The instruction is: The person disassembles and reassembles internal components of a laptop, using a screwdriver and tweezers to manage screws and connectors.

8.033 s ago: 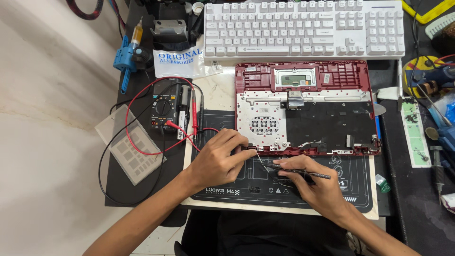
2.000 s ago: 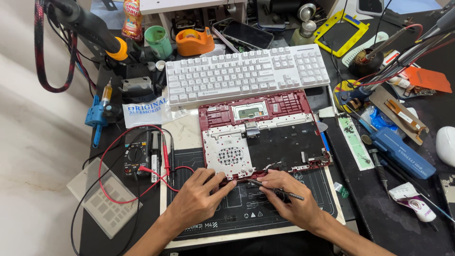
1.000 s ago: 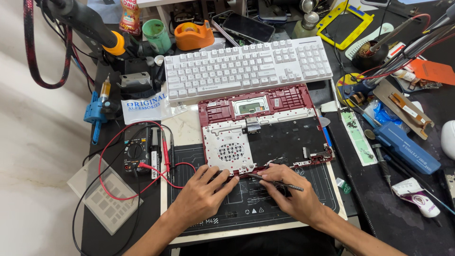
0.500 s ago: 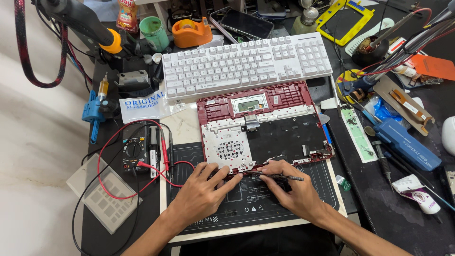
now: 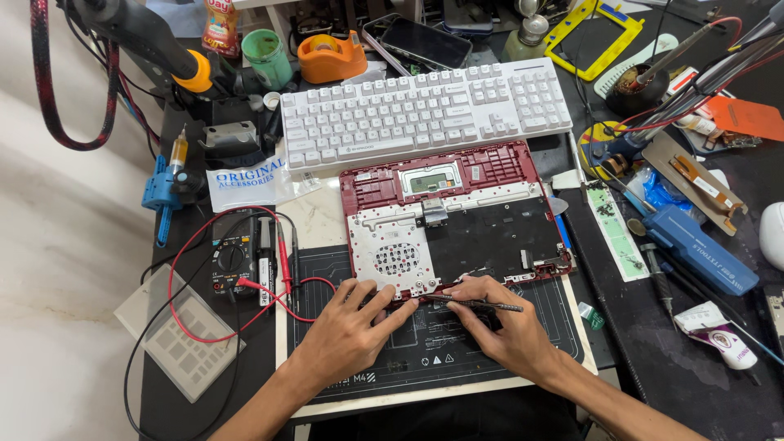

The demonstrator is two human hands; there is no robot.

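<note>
An opened red laptop shell (image 5: 457,216) lies inner side up on a dark work mat (image 5: 425,359), showing a silver plate and a black panel. My left hand (image 5: 347,335) rests at the shell's near edge, fingertips pressed on its lower left corner. My right hand (image 5: 498,322) grips a thin dark tool (image 5: 478,305), held almost level, its tip against the shell's near edge by my left fingertips.
A white keyboard (image 5: 425,110) lies behind the shell. To the left sit a multimeter (image 5: 233,261) with red leads and a metal stencil (image 5: 184,343). Tape dispenser (image 5: 331,53), green cup (image 5: 265,53), phone (image 5: 425,41), blue tools and cables crowd the back and right.
The view has tilted up over the last seconds, showing more of the bench's back. Both hands have stayed at the shell's near edge, the tool shifting slightly.
</note>
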